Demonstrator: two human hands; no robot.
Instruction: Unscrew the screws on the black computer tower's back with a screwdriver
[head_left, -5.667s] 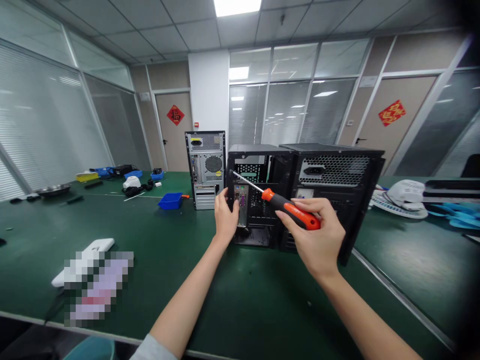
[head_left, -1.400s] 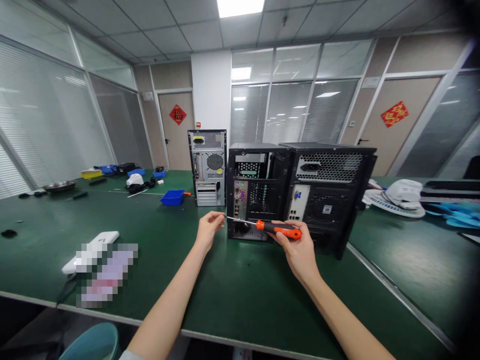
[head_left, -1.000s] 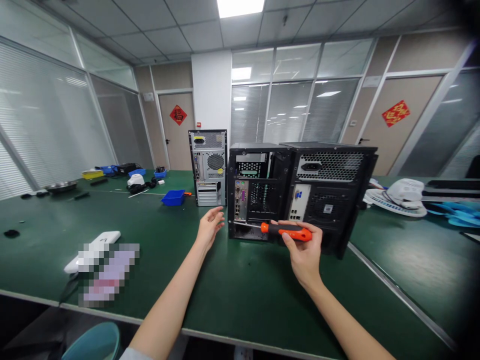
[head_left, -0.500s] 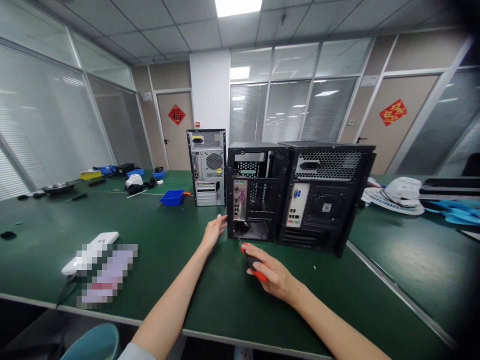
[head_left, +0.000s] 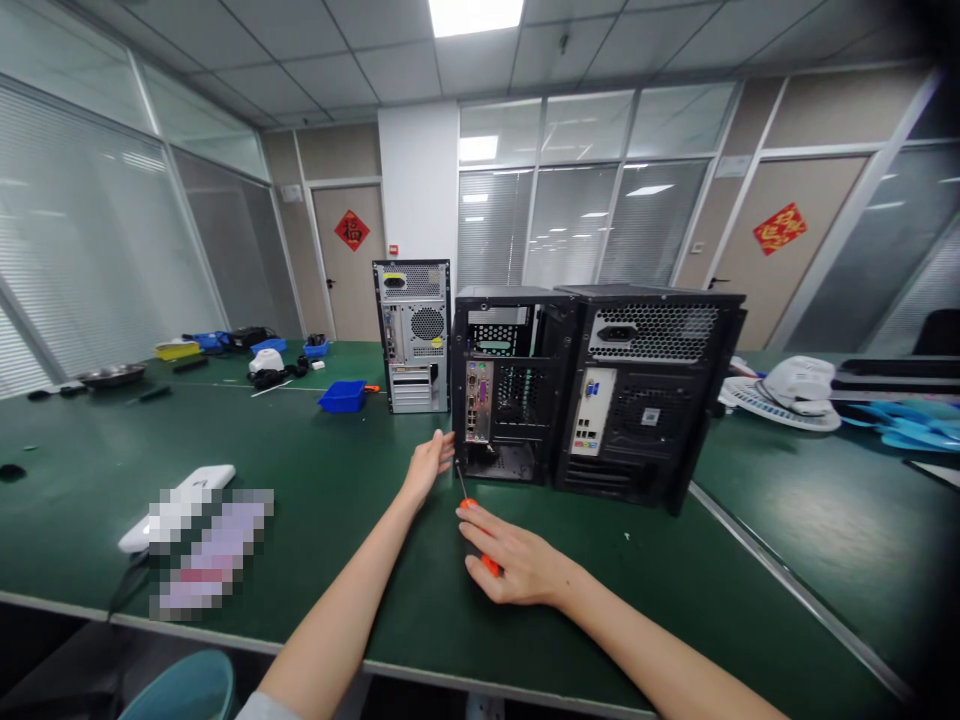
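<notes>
In my right hand (head_left: 517, 555) is a red-and-black screwdriver (head_left: 470, 505), its shaft pointing up and away. The tip meets the lower left corner of the middle computer case (head_left: 517, 400), a black tower with its rear facing me. My left hand (head_left: 431, 465) is by that case's lower left side, fingers stretched out; whether they touch it I cannot tell. A second black case (head_left: 652, 400) stands directly to the right. Behind and to the left is a grey-backed computer tower (head_left: 416, 335).
A blue tray (head_left: 343, 396) lies on the green table (head_left: 322, 540) left of the towers. A white device (head_left: 214, 480) and a pixelated item (head_left: 217, 555) lie at front left. On the right are a white fan part (head_left: 780, 400) and light-blue fan blades (head_left: 911, 425).
My right hand has moved left with the screwdriver, whose tip has shifted to the case's lower left corner. My left hand has stayed nearly still beside the case.
</notes>
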